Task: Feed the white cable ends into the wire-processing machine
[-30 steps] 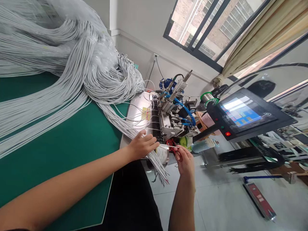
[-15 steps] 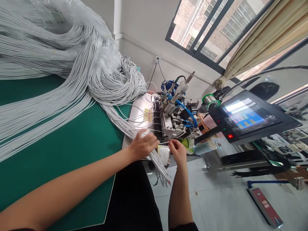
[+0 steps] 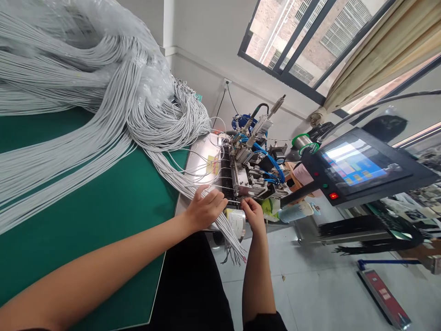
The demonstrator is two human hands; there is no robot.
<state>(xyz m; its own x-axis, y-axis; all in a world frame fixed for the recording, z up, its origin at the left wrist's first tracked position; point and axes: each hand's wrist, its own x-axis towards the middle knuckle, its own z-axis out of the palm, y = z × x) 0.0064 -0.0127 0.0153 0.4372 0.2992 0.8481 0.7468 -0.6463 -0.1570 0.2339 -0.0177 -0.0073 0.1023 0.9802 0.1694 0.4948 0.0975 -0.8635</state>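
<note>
My left hand [image 3: 204, 208] lies on a bundle of thin grey cables [image 3: 193, 188] at the edge of the steel plate [image 3: 198, 158], fingers curled over the strands. My right hand [image 3: 253, 214] is pinched on one thin cable end, held against the front of the small wire-processing machine [image 3: 250, 172]. Loose cable ends [image 3: 234, 248] hang past the bench edge between my two hands. A white tape roll [image 3: 237, 220] sits just under them.
A huge pile of grey cables [image 3: 86, 92] covers the green bench mat [image 3: 103, 211]. A touchscreen panel [image 3: 354, 168] on an arm stands right of the machine. A solder-wire spool [image 3: 303, 140] sits behind it. Grey floor and a red-black pedal [image 3: 384, 292] lie at the lower right.
My right hand has moved left and up from beside the red part to the machine's front, bringing the cable end with it. My left hand has stayed on the bundle.
</note>
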